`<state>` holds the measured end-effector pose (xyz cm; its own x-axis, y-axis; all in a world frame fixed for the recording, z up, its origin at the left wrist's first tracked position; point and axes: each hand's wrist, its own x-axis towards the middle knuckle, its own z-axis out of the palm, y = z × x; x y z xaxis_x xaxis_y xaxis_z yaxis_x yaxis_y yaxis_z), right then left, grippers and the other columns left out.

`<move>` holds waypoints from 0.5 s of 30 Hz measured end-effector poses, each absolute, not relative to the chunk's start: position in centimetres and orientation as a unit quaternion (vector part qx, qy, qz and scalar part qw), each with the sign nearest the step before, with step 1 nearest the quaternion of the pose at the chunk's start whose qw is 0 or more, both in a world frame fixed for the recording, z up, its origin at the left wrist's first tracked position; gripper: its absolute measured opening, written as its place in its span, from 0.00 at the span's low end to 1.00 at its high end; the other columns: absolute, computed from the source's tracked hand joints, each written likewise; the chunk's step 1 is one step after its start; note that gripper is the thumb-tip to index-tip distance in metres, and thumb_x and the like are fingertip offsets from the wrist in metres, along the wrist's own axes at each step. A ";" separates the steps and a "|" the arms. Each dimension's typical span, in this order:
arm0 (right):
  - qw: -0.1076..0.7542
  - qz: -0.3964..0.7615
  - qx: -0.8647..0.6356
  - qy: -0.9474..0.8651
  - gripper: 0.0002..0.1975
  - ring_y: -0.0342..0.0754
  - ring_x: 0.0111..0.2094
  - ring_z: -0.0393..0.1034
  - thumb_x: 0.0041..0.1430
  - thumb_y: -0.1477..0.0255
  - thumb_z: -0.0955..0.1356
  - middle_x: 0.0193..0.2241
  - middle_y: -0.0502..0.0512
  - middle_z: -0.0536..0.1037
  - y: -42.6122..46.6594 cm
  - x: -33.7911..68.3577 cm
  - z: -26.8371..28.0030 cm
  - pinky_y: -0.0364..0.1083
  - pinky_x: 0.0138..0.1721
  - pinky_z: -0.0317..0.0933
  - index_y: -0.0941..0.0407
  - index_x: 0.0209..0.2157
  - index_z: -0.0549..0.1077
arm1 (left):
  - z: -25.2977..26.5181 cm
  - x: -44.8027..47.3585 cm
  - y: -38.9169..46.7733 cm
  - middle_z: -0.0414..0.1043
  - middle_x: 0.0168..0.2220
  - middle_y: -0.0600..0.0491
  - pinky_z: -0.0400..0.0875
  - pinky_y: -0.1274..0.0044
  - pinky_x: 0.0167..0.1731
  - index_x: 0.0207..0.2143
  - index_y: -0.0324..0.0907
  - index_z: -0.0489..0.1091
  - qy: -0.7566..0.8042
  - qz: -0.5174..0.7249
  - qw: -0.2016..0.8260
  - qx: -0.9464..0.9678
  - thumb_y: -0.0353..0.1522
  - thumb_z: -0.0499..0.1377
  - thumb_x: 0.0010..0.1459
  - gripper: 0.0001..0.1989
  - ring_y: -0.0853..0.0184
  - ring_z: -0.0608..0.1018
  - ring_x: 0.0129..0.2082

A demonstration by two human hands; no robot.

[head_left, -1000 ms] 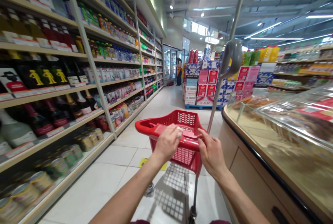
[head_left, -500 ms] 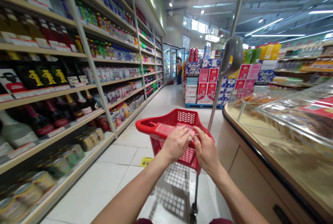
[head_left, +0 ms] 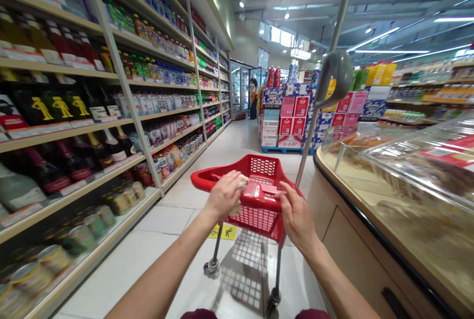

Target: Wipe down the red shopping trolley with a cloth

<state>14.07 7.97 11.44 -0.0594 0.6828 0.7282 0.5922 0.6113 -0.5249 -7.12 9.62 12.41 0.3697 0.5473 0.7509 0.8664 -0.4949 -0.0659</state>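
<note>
A red plastic shopping cart (head_left: 259, 203) stands directly before me, its handle side facing me. My left hand (head_left: 226, 193) is closed on a crumpled whitish wipe (head_left: 242, 180) and presses it on the left part of the handle. Some of the wipe also shows under the fingers. At the handle's right corner, my right hand (head_left: 296, 213) grips the cart, thumb on the near side and fingers over the rim. Between the hands lies the pale label panel (head_left: 269, 188) of the handle.
Shelves of bottles and cans (head_left: 155, 87) run along the left. A glass-fronted food counter (head_left: 370, 200) borders the right side, and a metal pole (head_left: 309, 146) with a grey fitting rises beside the cart. Boxes (head_left: 292, 121) are stacked ahead. A person (head_left: 254, 99) stands near the fridges.
My left hand has moved left along the handle, away from my right hand, and the wipe now shows. My right hand has stayed near the right corner.
</note>
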 end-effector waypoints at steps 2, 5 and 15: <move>0.527 0.041 -0.442 -0.725 0.18 0.49 0.39 0.68 0.59 0.67 0.55 0.38 0.57 0.74 7.9 14.2 11.5 0.50 0.41 0.61 0.57 0.46 0.66 | 12.4 -9.1 10.0 0.72 0.41 0.46 0.67 0.65 0.47 0.41 0.38 0.67 -0.505 -0.364 0.240 -0.745 0.31 0.46 0.57 0.14 0.63 0.71 0.45; 0.531 0.013 -0.451 -0.718 0.17 0.49 0.37 0.68 0.58 0.67 0.56 0.37 0.57 0.75 7.9 14.3 11.4 0.50 0.40 0.60 0.58 0.45 0.66 | 12.2 -8.9 9.8 0.71 0.42 0.46 0.66 0.63 0.47 0.40 0.38 0.68 -0.521 -0.366 0.250 -0.730 0.31 0.47 0.56 0.13 0.61 0.70 0.46; 0.523 -0.007 -0.474 -0.708 0.18 0.49 0.38 0.67 0.59 0.66 0.55 0.37 0.56 0.75 8.0 15.9 11.0 0.49 0.41 0.59 0.58 0.45 0.66 | 12.9 -9.2 9.4 0.73 0.38 0.48 0.68 0.67 0.45 0.37 0.39 0.68 -0.497 -0.389 0.227 -0.742 0.30 0.45 0.57 0.13 0.64 0.72 0.43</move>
